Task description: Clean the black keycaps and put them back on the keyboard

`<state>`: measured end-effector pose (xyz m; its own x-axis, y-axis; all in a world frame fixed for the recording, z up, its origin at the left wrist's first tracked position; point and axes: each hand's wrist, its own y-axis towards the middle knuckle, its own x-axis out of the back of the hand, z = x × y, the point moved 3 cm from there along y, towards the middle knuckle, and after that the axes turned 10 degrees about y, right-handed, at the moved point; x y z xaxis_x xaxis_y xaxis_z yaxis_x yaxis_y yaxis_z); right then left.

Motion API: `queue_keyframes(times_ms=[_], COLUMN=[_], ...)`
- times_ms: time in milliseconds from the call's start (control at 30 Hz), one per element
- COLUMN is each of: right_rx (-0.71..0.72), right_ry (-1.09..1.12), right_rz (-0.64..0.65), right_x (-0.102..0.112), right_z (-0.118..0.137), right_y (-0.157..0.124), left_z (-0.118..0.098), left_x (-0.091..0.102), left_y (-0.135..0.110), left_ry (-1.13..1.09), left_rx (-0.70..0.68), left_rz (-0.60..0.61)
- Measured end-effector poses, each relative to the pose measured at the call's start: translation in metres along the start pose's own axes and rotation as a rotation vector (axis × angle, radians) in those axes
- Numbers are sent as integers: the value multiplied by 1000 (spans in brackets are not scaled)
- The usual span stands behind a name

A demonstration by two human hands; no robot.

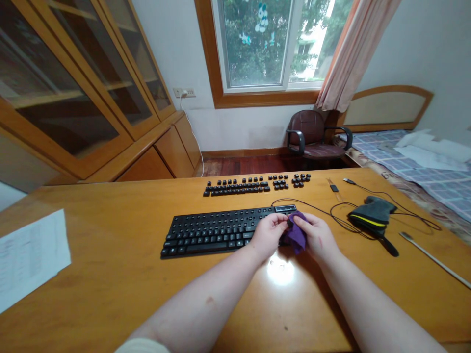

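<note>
Both hands are closed on the purple cloth (296, 234): your left hand (268, 234) pinches its upper edge, and your right hand (317, 239) is wrapped round the bunched part. There may be a small dark piece inside the pinch, but it's too small to tell.

The cloth sits just above the right end of the black keyboard (211, 233), near the middle of the tabletop (110, 294) and a bit toward the near edge.

Risks, as a judgement:
- **Pinch:** it is shallow. If it loosens, whatever is wrapped in the fold drops onto the keyboard or rolls off toward the near edge.
- **Loose keycaps (253, 185):** they lie in rows toward the far edge, well apart from your hands. A forearm sweep would scatter them and break the order.
- **Cable (340, 214):** it loops just beside your right wrist. If you snag it, the keyboard drags.
- **Right edge:** the black and yellow tool (372, 214) lies on the cable loops, and a thin rod (434, 259) lies near the edge. A cable tug could push either one off.

The paper sheet (31, 255) at the left edge is out of the way.
</note>
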<state>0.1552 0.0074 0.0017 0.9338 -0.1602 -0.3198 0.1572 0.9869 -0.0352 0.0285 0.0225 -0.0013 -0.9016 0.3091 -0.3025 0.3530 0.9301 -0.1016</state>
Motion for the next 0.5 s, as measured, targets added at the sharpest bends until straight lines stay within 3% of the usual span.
queue_keyframes(times_ms=[100,200,267,367,500], right_rx=[-3,139,220,250,190], right_ry=[44,-38,-141,-260,-310], right_rz=[-98,-178,-161,-123,-125], right_x=[2,0,-5,-12,-16], right_z=[0,7,10,10,6], right_y=[2,-2,-7,-13,-14], left_z=[5,7,8,7,-5], left_x=[-2,-2,-1,4,7], left_y=[2,4,4,1,-11], left_ry=[-151,-233,-208,-5,502], left_rx=[54,64,38,-60,-307], left_rz=[8,2,-37,-147,-265])
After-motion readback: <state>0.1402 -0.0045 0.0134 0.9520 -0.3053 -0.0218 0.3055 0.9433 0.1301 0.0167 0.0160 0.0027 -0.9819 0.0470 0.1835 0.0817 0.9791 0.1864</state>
